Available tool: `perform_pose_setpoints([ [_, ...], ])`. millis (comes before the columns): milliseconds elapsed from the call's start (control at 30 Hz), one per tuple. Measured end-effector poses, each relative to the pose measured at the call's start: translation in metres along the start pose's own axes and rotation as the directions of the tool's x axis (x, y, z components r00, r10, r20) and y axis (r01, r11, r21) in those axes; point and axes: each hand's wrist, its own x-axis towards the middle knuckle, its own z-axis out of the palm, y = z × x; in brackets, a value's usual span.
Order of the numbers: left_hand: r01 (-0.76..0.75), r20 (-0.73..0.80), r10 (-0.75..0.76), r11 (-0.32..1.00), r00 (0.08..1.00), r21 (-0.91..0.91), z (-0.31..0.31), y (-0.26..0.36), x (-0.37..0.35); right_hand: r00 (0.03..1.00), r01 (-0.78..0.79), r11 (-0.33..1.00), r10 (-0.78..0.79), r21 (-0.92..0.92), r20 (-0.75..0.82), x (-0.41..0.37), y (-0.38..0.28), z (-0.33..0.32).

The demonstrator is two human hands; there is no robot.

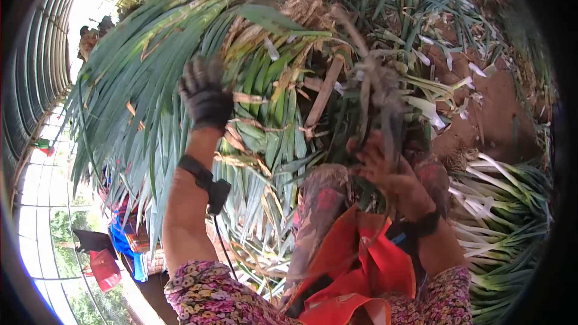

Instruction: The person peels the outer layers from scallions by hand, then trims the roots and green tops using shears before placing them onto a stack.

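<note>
Left hand (206,95): gloved, fingers apart, over the leaves (129,84)
Right hand (388,171): bare, by blurred stalks (385,102); grip unclear
Leaves: ahead and left, fanning down-left, tips overhanging
Onions (500,222): right edge, long axis roughly crosswise, white ends left
Open room: bare soil (472,111) above the onions

Seen from the person's lap, the onion heap (144,84) spreads from 9 to 12 o'clock, its leaves hanging toward 9. A flat stick (325,93) lies at 12, beside the heap's inner edge. Loose stalks (421,6) are strewn over the soil (518,108) at 1 and 2 o'clock. At 3, a row of onions (506,229) lies on the ground. The apron (346,265) covers the lap; the barred wall (45,235) stands beyond the heap at 9
</note>
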Motion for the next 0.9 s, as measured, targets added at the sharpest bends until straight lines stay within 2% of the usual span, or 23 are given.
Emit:
perform_pose_setpoints([
  [33, 0.155, 0.176, -0.131, 0.980, 0.976, -0.127, 0.021, -0.019, 0.007, 0.993, -0.106, 0.994, 0.104, -0.028, -0.049, 0.003, -0.010, 0.012],
  [67, 0.319, 0.361, -0.226, 0.921, 0.905, -0.223, 0.051, -0.036, 0.011, 0.993, -0.114, 0.992, 0.115, 0.045, -0.020, 0.007, -0.011, 0.009],
  [100, 0.485, 0.543, -0.278, 0.827, 0.793, -0.285, 0.056, -0.042, 0.021, 0.992, -0.123, 0.986, 0.123, 0.114, 0.008, 0.009, -0.012, 0.006],
  [133, 0.532, 0.625, -0.297, 0.816, 0.722, -0.226, 0.060, -0.044, 0.028, 0.990, -0.137, 0.975, 0.132, 0.176, 0.038, 0.010, -0.014, 0.003],
  [200, 0.610, 0.766, -0.338, 0.787, 0.547, -0.088, 0.060, -0.049, 0.035, 0.979, -0.195, 0.941, 0.202, 0.276, 0.003, 0.012, -0.012, -0.001],
  [300, 0.292, 0.658, -0.167, 0.953, 0.734, -0.083, 0.125, -0.067, 0.012, 0.956, -0.273, 0.903, 0.293, 0.332, -0.010, 0.014, 0.001, 0.002],
  [400, 0.288, 0.559, -0.067, 0.904, 0.826, -0.317, -0.001, -0.034, -0.010, 0.937, -0.325, 0.892, 0.349, 0.315, -0.020, 0.014, 0.017, 0.003],
  [433, 0.317, 0.600, -0.074, 0.896, 0.796, -0.310, -0.004, -0.024, -0.037, 0.928, -0.347, 0.886, 0.372, 0.306, -0.024, 0.013, 0.022, 0.004],
  [533, 0.409, 0.703, -0.087, 0.861, 0.706, -0.303, -0.041, 0.002, -0.124, 0.953, -0.300, 0.953, 0.297, -0.034, -0.060, 0.007, 0.033, 0.008],
  [600, 0.547, 0.850, -0.133, 0.813, 0.510, -0.201, -0.061, 0.021, -0.182, 0.960, -0.276, 0.939, 0.282, -0.203, -0.002, 0.002, 0.046, 0.013],
  [667, 0.669, 0.894, -0.155, 0.719, 0.420, -0.189, -0.071, 0.039, -0.227, 0.945, -0.266, 0.905, 0.312, -0.333, 0.094, -0.001, 0.057, 0.021],
  [700, 0.691, 0.850, -0.173, 0.671, 0.498, -0.269, -0.058, 0.047, -0.263, 0.960, -0.230, 0.887, 0.275, -0.401, 0.058, 0.003, 0.060, 0.030],
  [767, 0.786, 0.884, -0.142, 0.536, 0.445, -0.309, -0.014, 0.049, -0.322, 0.946, -0.311, 0.844, 0.317, -0.436, -0.062, 0.010, 0.063, 0.028],
  [800, 0.812, 0.919, -0.097, 0.510, 0.383, -0.285, -0.011, 0.050, -0.321, 0.937, -0.347, 0.821, 0.329, -0.454, -0.121, 0.014, 0.064, 0.024],
  [833, 0.753, 0.909, -0.108, 0.604, 0.403, -0.262, -0.028, 0.050, -0.304, 0.949, -0.315, 0.860, 0.273, -0.403, -0.159, 0.017, 0.072, 0.016],
  [867, 0.680, 0.894, -0.114, 0.692, 0.433, -0.242, -0.053, 0.049, -0.272, 0.939, -0.337, 0.869, 0.285, -0.363, -0.190, 0.017, 0.069, 0.016],
  [900, 0.700, 0.836, -0.216, 0.669, 0.504, -0.249, -0.069, 0.051, -0.241, 0.931, -0.350, 0.880, 0.289, -0.322, -0.222, 0.019, 0.062, 0.018],
])
